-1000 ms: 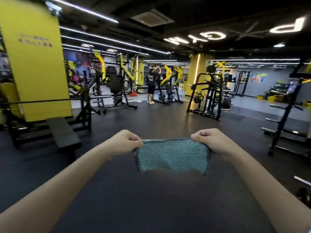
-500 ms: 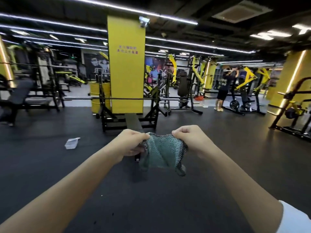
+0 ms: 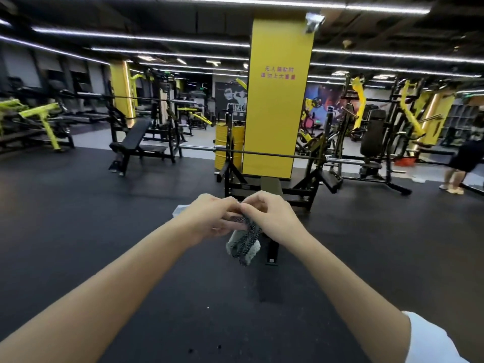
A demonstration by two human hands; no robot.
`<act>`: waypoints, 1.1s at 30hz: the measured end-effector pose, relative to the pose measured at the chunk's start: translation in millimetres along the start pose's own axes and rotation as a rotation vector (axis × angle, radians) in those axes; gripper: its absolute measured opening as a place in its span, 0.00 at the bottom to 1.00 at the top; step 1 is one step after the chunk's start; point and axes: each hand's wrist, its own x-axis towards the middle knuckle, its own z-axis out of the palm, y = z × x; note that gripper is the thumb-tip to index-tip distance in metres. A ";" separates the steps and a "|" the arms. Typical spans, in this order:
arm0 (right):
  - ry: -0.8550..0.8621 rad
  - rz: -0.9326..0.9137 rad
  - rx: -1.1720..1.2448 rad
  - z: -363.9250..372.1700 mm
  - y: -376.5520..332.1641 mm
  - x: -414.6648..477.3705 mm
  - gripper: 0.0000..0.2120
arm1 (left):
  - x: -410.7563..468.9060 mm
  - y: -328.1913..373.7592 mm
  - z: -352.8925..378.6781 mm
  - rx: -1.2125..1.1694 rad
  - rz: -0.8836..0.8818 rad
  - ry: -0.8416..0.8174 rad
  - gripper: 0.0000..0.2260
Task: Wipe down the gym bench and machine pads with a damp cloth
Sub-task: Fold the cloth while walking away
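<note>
Both my hands are raised in front of me and touch at the middle of the view. My left hand [image 3: 209,218] and my right hand [image 3: 272,216] pinch a teal knitted cloth [image 3: 243,244], which hangs bunched and folded below my fingers. Straight ahead, partly hidden behind my hands, stands a flat bench [image 3: 271,186] with a dark pad, set in a black rack under a long barbell [image 3: 262,152]. Its front leg [image 3: 272,254] shows just below the cloth.
A yellow pillar [image 3: 277,100] rises behind the bench. An incline bench [image 3: 136,137] stands at the left, and a padded seat machine [image 3: 372,137] at the right. A person [image 3: 463,163] stands at the far right. A small pale object [image 3: 179,210] lies on the dark floor.
My view has swung left, bringing the flat bench and pillar to the centre. My hands have come together, and the cloth went from spread wide to folded and bunched.
</note>
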 end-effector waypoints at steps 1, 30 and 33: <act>-0.034 -0.008 0.006 4.5 3.4 11.7 0.15 | 9.1 -0.2 -6.5 -0.019 -0.017 0.002 0.11; -0.456 -0.177 0.027 206.6 41.4 521.1 0.08 | 426.9 -25.1 -372.5 0.548 0.263 0.077 0.03; -0.441 -0.217 -0.078 235.7 55.7 577.5 0.06 | 475.1 -33.2 -401.0 0.537 0.281 0.106 0.01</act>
